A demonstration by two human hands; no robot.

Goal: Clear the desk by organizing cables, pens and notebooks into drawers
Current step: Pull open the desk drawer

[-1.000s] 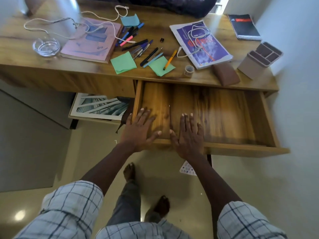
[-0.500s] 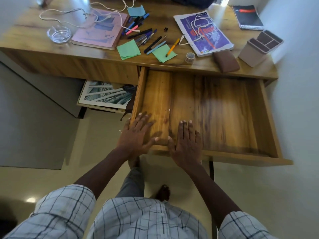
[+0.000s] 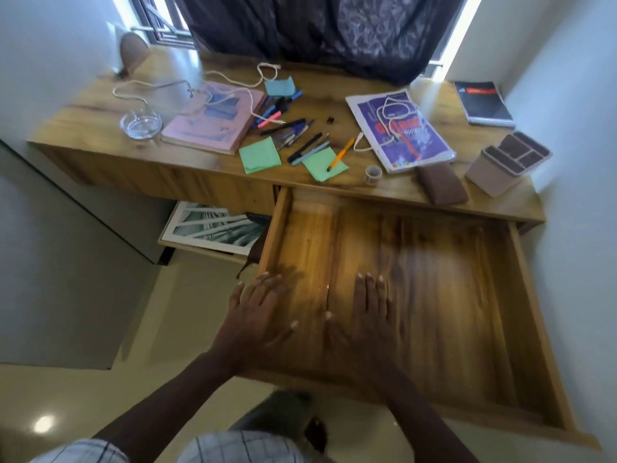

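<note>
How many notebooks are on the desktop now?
3: a pink notebook at the left, a purple notebook right of the pens, a black notebook in the far right corner. None seems hidden.

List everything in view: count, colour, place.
desk: one, wooden, below window
drawer: one, wooden, pulled open
pink notebook: one, pink, desk left
purple book: one, purple, desk right
black notebook: one, black, back right corner
cables: two, white, over pink notebook and purple book
pens: many, mixed colours, desk centre
sticky notes: three, green and blue, desk centre
ashtray: one, clear glass, desk left
tape roll: one, clear, front edge
case: one, brown, desk right
organizer: one, beige, desk right end
left hand: one, open, drawer's front-left corner
right hand: one, open, drawer's front
</note>
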